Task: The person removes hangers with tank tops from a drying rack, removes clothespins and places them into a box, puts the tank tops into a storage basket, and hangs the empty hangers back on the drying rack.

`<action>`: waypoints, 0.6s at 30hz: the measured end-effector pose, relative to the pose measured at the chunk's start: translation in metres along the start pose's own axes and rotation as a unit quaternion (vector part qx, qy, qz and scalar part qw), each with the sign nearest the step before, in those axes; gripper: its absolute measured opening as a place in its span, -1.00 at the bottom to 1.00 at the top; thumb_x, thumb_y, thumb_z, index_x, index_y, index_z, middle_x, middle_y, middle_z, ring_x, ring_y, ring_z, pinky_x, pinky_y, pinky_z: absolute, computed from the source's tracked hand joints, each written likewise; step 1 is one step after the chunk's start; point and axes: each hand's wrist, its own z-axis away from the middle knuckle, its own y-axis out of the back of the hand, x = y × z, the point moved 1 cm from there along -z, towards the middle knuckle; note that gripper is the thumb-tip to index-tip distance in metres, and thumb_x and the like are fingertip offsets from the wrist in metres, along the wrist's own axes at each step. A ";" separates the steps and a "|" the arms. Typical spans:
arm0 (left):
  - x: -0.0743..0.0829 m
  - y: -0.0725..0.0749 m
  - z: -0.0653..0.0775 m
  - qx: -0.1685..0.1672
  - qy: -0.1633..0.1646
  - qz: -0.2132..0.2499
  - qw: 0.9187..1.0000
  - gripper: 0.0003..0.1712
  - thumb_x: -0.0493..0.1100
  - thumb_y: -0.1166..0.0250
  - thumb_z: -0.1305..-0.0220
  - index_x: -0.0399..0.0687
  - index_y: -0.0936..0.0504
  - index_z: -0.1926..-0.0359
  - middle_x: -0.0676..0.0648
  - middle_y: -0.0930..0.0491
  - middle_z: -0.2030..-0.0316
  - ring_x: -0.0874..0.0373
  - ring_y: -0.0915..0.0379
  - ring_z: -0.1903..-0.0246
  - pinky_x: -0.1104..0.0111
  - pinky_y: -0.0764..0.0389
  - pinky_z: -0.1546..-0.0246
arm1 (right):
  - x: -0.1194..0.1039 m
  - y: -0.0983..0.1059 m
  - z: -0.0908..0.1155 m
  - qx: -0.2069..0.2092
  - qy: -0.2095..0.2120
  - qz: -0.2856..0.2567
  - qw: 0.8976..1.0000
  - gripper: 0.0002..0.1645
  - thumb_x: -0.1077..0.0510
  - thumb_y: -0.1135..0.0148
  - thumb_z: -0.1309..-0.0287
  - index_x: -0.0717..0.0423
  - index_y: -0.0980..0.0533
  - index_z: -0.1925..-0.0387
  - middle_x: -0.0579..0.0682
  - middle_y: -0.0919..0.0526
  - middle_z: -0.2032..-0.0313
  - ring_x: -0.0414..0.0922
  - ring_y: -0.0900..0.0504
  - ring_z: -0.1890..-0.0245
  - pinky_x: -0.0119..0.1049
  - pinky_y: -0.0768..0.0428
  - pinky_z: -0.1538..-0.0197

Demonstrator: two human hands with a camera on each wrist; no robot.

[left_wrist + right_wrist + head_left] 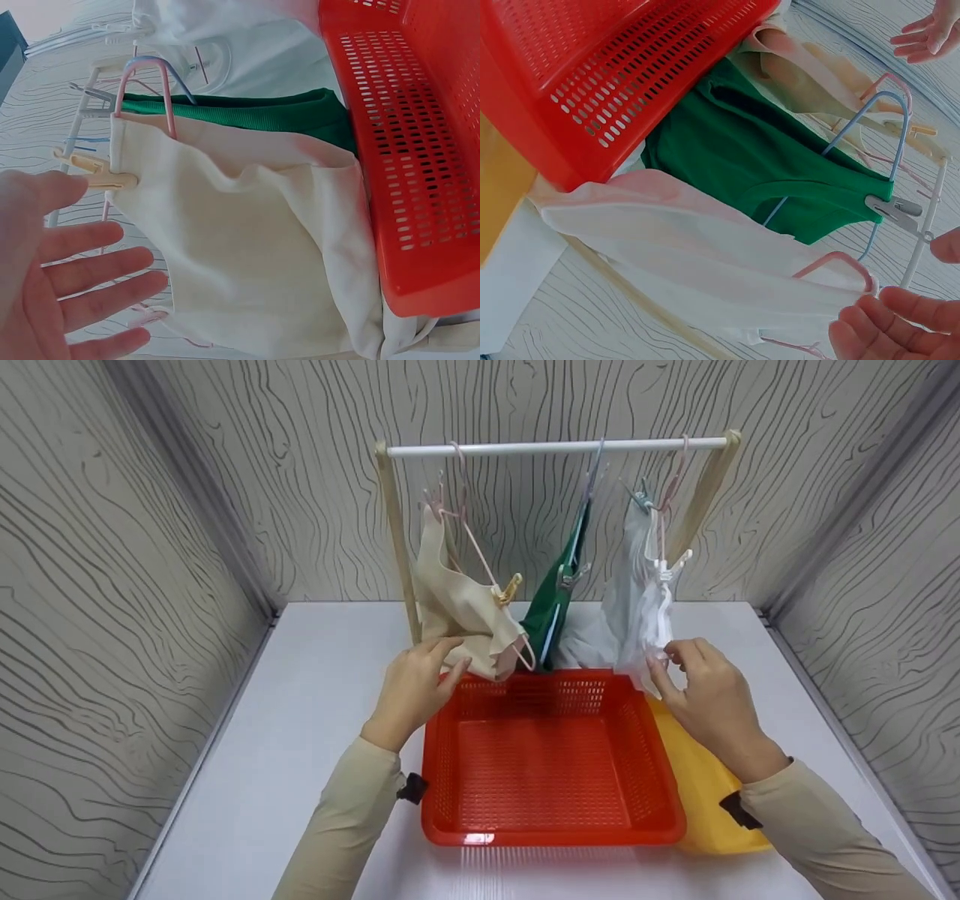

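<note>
A cream garment [457, 592] hangs from a pink hanger with a yellow clip [105, 172] on it. Beside its lower edge is my left hand [416, 682], whose fingers are extended and apart from the cloth in the left wrist view. In the middle hangs a green garment [757, 150], fixed by a grey clip [895, 212] to a blue hanger. On the right a white garment [637, 585] hangs with a white clip [667, 570]. My right hand [709, 690] is at its near end, thumb and fingers apart; whether the fingertips touch it I cannot tell.
A drying rack with a white rod [525, 448] and wooden posts stands at the back of the white table [300, 720]. A red basket [555, 836] sits before the garments. Partly under its right side is a yellow container [712, 802]. Patterned walls enclose the table.
</note>
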 end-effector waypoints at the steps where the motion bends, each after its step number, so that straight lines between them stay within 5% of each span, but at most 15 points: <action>1: 0.001 0.000 0.000 0.000 -0.001 0.003 1.000 -0.67 -0.08 -0.25 -0.29 -0.17 -0.64 0.02 -0.19 -0.70 0.07 -0.12 -0.66 0.13 0.09 -0.67 0.07 | 0.000 -0.001 0.001 -0.002 0.001 0.001 1.000 -0.79 0.21 -0.31 -0.10 0.33 -0.54 0.35 0.19 -0.61 0.44 0.04 -0.57 0.43 -0.03 -0.67 0.35; 6: 0.006 -0.004 -0.001 0.005 -0.005 0.011 1.000 -0.69 -0.08 -0.25 -0.29 -0.16 -0.65 0.03 -0.16 -0.71 0.08 -0.06 -0.64 0.06 0.14 -0.66 0.02 | -0.003 -0.005 0.009 -0.017 0.002 -0.004 1.000 -0.78 0.24 -0.34 -0.08 0.32 -0.53 0.30 0.17 -0.62 0.45 0.00 -0.58 0.46 -0.07 -0.69 0.38; 18: 0.020 -0.017 -0.004 0.034 -0.007 0.041 0.999 -0.76 -0.14 -0.25 -0.28 -0.16 -0.65 0.10 -0.12 -0.74 0.15 0.01 -0.70 0.24 0.24 -0.70 0.20 | -0.009 -0.015 0.024 -0.059 -0.006 -0.021 0.998 -0.81 0.22 -0.36 -0.08 0.23 -0.53 0.31 0.12 -0.63 0.42 -0.05 -0.62 0.43 -0.14 -0.71 0.36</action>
